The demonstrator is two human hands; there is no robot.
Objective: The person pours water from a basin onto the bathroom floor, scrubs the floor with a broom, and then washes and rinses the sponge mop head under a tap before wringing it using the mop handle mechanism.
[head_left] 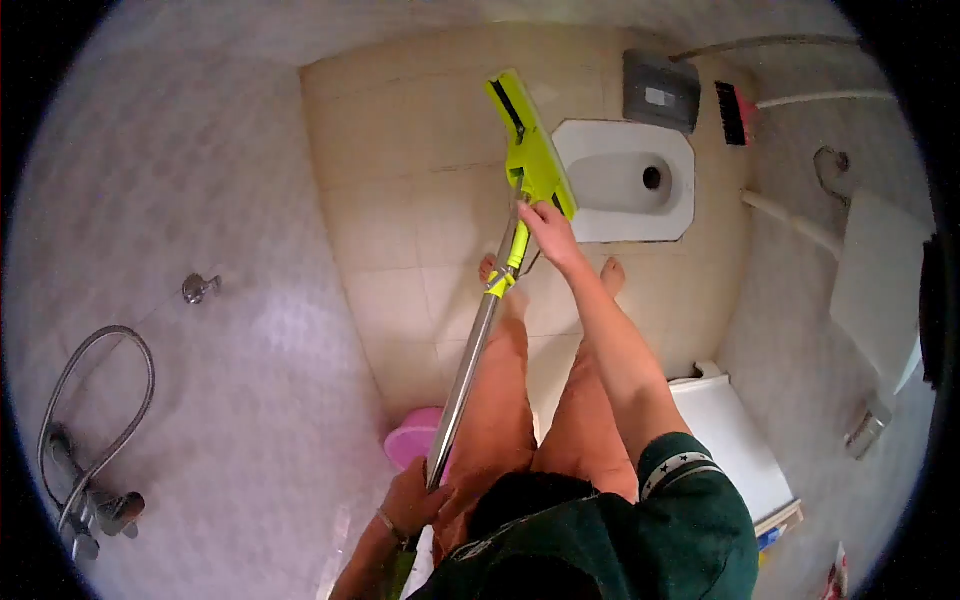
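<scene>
A lime-green sponge mop (540,160) with a long metal pole is held slantwise in front of me, its wide head tipped up at the far end. Low on the pole, near my left thigh, my left hand (415,500) is closed around the metal. My right hand (548,230) grips the mop just below its head, by the green neck and the thin metal rod. Behind the head lies the white squat toilet (620,215). Whether the mop's head touches the floor or the toilet rim, I cannot tell.
A grey bin (661,92) and a brush with black bristles (733,113) are beyond the toilet. A pink basin (414,437) stands by my left leg, a white cabinet (735,440) at right. A shower hose (150,380) hangs on the left wall.
</scene>
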